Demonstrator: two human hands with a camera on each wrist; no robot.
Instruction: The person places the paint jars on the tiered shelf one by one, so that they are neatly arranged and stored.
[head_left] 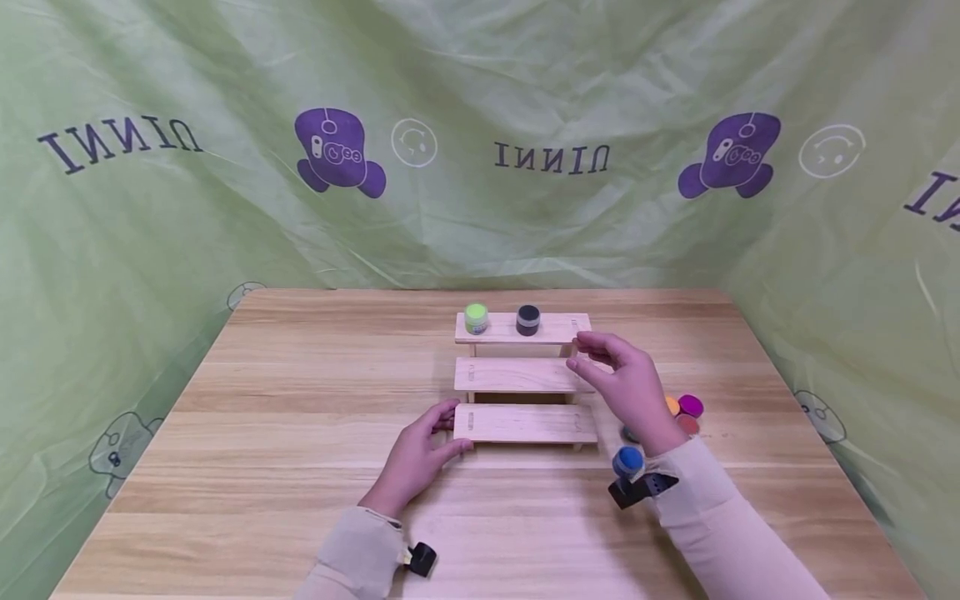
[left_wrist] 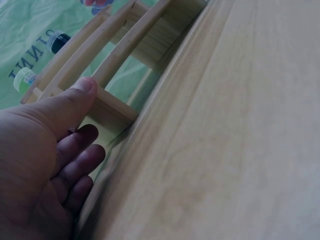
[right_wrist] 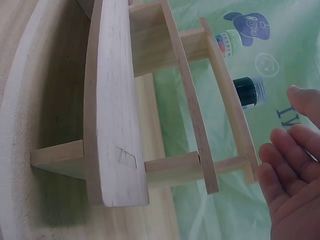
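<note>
A three-step wooden display stand [head_left: 525,423] stands on the table. A jar with a light green lid [head_left: 476,317] and a black jar [head_left: 528,320] sit on its top step. My left hand [head_left: 420,454] grips the left end of the lowest step; in the left wrist view its thumb [left_wrist: 75,97] lies against the board's corner, the other fingers bent below. My right hand [head_left: 626,383] hovers by the right end of the upper steps, holding nothing. In the right wrist view its fingers [right_wrist: 287,170] are loosely bent; whether they touch the stand I cannot tell.
Right of the stand, partly behind the right forearm, are several more jars: blue [head_left: 627,461], purple [head_left: 691,406], red [head_left: 687,424] and orange [head_left: 672,405]. A green printed cloth [head_left: 450,225] hangs behind the wooden table [head_left: 300,433] and along its sides.
</note>
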